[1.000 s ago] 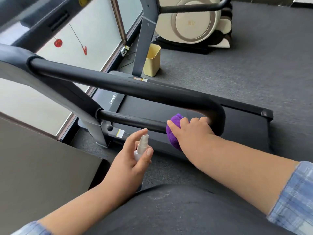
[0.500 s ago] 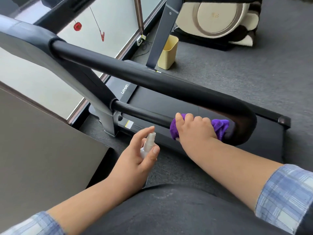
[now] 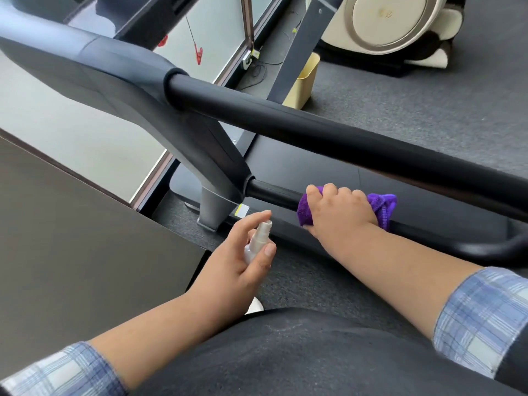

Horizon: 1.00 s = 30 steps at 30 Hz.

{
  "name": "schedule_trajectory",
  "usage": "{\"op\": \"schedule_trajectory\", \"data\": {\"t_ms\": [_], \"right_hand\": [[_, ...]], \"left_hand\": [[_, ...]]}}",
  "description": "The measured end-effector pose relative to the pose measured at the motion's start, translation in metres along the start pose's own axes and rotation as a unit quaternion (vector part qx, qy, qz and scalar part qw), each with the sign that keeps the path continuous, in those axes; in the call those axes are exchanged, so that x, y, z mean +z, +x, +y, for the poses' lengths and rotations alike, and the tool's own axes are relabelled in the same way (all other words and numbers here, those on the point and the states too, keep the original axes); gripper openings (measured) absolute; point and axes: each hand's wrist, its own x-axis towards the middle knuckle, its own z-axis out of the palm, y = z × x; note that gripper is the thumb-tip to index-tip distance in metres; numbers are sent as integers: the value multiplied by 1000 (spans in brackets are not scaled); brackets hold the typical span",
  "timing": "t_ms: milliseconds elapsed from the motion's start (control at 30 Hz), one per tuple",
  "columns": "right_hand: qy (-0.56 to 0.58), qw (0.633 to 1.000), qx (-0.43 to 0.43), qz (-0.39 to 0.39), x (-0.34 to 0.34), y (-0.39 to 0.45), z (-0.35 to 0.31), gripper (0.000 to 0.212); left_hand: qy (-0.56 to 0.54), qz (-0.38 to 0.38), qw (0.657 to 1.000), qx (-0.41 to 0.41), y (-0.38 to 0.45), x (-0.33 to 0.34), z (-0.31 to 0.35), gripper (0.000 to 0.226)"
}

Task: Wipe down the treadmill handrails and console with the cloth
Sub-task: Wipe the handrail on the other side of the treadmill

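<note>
On dark grey carpet (image 3: 428,110) beside a frosted window stands the black treadmill (image 3: 285,161), its grey moulded upright (image 3: 160,110) slanting from the upper left down to its base. From the upright a thick black padded upper handrail (image 3: 314,132) runs diagonally to the right edge, and beneath it a thinner black lower handrail (image 3: 271,195) leaves the foot of the upright and curves upward at the far right. Beyond the treadmill, at the top right, sits a cream and black machine with a large round housing (image 3: 385,21). Near it on the floor, partly hidden behind a grey post, stands a pale yellow plastic bin (image 3: 305,81). A flat dark panel (image 3: 71,238) fills the lower left.

Both forearms reach forward out of rolled blue plaid sleeves (image 3: 480,315). Fingers of the right hand (image 3: 340,212) curl over the lower handrail, clasping a bunched purple cloth (image 3: 383,207) against the bar; cloth shows on both sides of the hand. Just beside it and a little nearer the camera, the left hand (image 3: 243,258) grips a small white spray bottle (image 3: 258,238), with the forefinger over its nozzle and the thumb along its side.
</note>
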Motion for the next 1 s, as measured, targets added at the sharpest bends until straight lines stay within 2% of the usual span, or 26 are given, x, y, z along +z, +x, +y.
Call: {"op": "schedule_trajectory", "data": {"t_ms": [167, 333, 467, 533, 600, 700, 800, 900, 1000], "right_hand": [[10, 1000, 4, 4, -12, 27, -33, 79], [30, 999, -1, 20, -18, 56, -67, 73], [39, 998, -8, 46, -18, 60, -74, 80], [74, 996, -11, 57, -19, 52, -69, 77], [177, 980, 2, 94, -23, 34, -61, 71], [391, 906, 50, 156, -29, -10, -51, 66], [553, 808, 107, 175, -32, -58, -48, 61], [648, 720, 144, 204, -34, -90, -47, 49], [686, 672, 163, 226, -37, -110, -42, 52]], "left_hand": [[9, 9, 1000, -1, 3, -34, -19, 38], [-26, 26, 999, 4, -2, -56, -33, 42], [-61, 51, 996, -46, -3, -65, -36, 36], [-63, 46, 995, -56, -2, -67, -38, 38], [-49, 33, 997, -57, -2, -69, -37, 51], [28, 13, 998, -57, 5, -70, -33, 63], [139, 1, 990, -23, 22, -66, -25, 56], [212, 4, 977, 13, 44, -55, -17, 50], [267, -7, 964, 11, 68, -44, -14, 50]]}}
